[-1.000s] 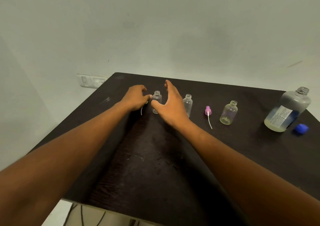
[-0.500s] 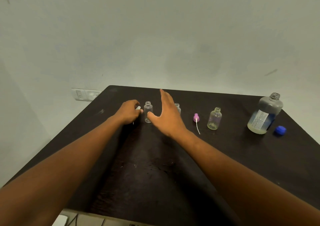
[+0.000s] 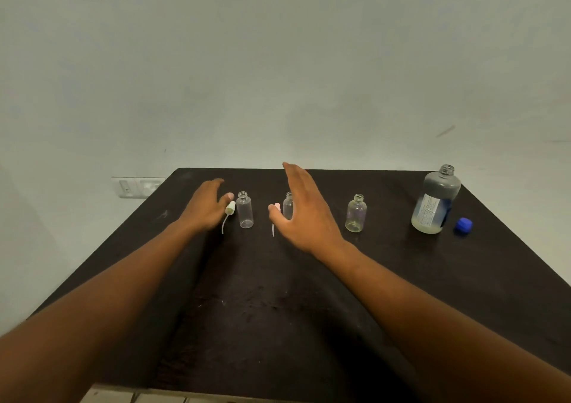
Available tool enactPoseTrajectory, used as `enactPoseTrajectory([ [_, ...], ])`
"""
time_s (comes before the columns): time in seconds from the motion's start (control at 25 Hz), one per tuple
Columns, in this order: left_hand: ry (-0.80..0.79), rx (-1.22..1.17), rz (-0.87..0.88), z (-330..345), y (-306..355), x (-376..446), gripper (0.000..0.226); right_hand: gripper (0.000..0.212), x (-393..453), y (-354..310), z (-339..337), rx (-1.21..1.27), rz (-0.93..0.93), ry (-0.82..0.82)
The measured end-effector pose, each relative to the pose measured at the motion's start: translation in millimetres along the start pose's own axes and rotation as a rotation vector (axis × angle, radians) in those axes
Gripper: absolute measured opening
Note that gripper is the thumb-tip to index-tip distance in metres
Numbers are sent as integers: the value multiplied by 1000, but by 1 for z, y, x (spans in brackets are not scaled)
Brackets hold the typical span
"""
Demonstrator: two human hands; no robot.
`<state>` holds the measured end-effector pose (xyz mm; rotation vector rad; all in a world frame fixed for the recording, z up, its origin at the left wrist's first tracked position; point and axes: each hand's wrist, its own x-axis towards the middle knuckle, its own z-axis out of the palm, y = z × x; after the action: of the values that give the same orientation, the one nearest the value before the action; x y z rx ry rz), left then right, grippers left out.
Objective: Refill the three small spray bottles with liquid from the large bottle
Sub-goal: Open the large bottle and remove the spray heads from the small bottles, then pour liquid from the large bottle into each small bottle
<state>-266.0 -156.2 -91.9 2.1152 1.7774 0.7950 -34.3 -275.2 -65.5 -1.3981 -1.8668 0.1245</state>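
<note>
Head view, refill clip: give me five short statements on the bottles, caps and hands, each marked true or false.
1. The large bottle has its cap screwed on. False: its neck is open and the blue cap lies on the table beside it.
2. Three small bottles stand upright with open necks. True.
3. The right hand grips the middle small bottle. False: it is spread open in front of it.
4. The left hand is by a white spray head. True.
5. The large bottle is full. False: only a shallow layer of liquid shows at its bottom.
</note>
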Motion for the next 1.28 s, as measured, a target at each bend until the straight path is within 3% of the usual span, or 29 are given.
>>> enactPoseTrajectory([
  [0.16, 228, -12, 156, -27, 41, -19, 50, 85, -15, 32, -40, -176, 12, 88],
  [0.32, 301, -36, 333, -34, 104, -42, 51, 89, -38, 59, -88, -278, 67, 159],
  [0.64, 165, -129, 488, 25, 207, -82, 55, 98, -83, 95, -158, -376, 155, 215],
  [0.84, 89, -150, 520, 60, 239, -86, 58, 104, -96, 120, -182, -355, 204, 248],
  [1.08, -19, -160, 450, 97, 241, -72, 68, 115, -91, 155, -183, -302, 283, 228],
  [1.28, -103, -197, 326, 124, 233, -59, 91, 124, -70, 182, -163, -42, 467, 266],
])
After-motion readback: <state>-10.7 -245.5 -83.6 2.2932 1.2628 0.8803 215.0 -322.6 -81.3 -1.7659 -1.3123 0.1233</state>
